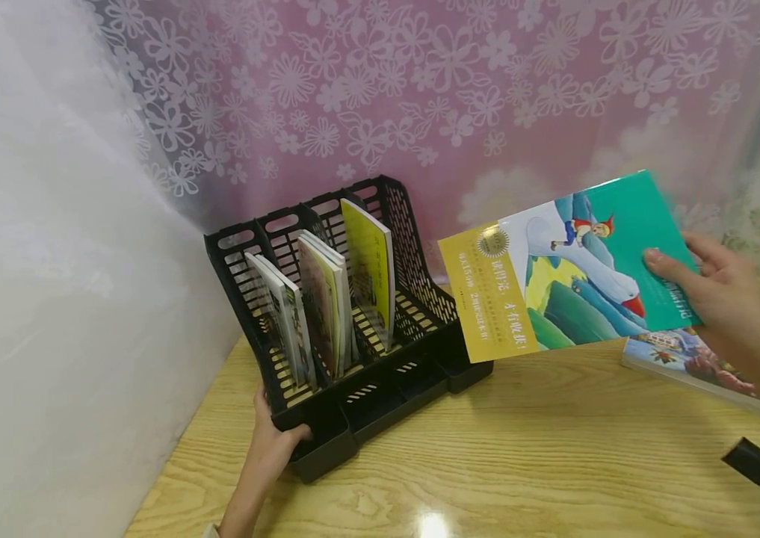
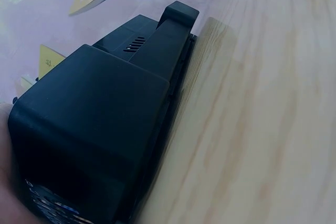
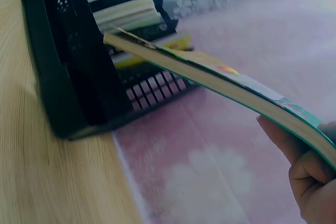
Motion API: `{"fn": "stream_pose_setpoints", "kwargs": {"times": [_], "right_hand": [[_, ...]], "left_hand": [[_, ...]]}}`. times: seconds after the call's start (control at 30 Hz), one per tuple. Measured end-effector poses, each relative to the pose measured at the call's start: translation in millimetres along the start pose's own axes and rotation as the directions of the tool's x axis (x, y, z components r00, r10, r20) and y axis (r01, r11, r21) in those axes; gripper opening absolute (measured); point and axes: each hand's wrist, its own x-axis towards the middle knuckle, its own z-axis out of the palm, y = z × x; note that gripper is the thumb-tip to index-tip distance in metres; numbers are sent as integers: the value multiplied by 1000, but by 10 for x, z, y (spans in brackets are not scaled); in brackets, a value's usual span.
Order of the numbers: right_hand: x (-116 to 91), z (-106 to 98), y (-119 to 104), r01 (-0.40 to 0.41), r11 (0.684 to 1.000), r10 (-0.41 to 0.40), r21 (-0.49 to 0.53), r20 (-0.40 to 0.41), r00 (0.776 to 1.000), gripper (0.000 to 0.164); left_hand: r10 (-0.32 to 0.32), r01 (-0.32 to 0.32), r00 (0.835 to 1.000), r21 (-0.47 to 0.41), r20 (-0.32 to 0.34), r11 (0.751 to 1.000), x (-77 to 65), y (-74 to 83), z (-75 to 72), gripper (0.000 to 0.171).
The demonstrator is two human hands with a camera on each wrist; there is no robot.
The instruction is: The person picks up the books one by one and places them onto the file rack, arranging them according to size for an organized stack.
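Observation:
My right hand [image 1: 732,288] pinches a green picture book [image 1: 595,261] by its right end, thumb on the cover and fingers beneath. A yellow band with printing wraps the book's left end, which overlaps the rack's right front corner in the head view. In the right wrist view the book's page edge [image 3: 210,80] faces the camera. At the left front corner of the black book rack [image 1: 393,388], my left hand [image 1: 275,441] grips the side, thumb over the front tray. Upright in the rack stand thin books [image 1: 285,321], a middle group [image 1: 326,299] and a yellow book [image 1: 373,269].
More books [image 1: 696,362] lie on the wooden table [image 1: 487,463] at the right, partly behind my right forearm. A pink flowered curtain [image 1: 386,97] hangs behind the rack. The white wall [image 1: 50,261] runs along the left. A black strap [image 1: 759,459] shows by my right wrist.

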Motion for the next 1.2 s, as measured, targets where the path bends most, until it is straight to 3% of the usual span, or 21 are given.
{"fn": "stream_pose_setpoints", "kwargs": {"times": [0.2,0.37,0.53,0.73,1.0,1.1,1.2], "right_hand": [[93,382,3,61,997,-59,-38,48,997,47],[198,680,6,126,976,-120,-176,44,992,51],[253,898,-21,165,936,-157,-310,52,986,47],[228,954,-45,153,912,-148,-380,42,988,51],[232,927,-30,172,934,-170,-315,33,985,50],[234,978,-55,177,913,-179,-367,27,983,48],[193,1033,-110,169,865,-179,-473,24,983,46]], "left_hand": [[3,-3,1000,-2,4,1000,7,-4,-5,114],[7,-7,1000,-5,8,1000,12,-17,-7,114],[5,-5,1000,-5,10,1000,12,-28,-1,114],[24,-25,1000,-22,-1,999,23,-16,3,115],[42,-43,999,-19,-7,999,34,2,-3,113],[45,-45,999,-15,-13,999,26,-9,-3,113],[38,-38,999,-15,-10,999,23,-17,0,113]]}}
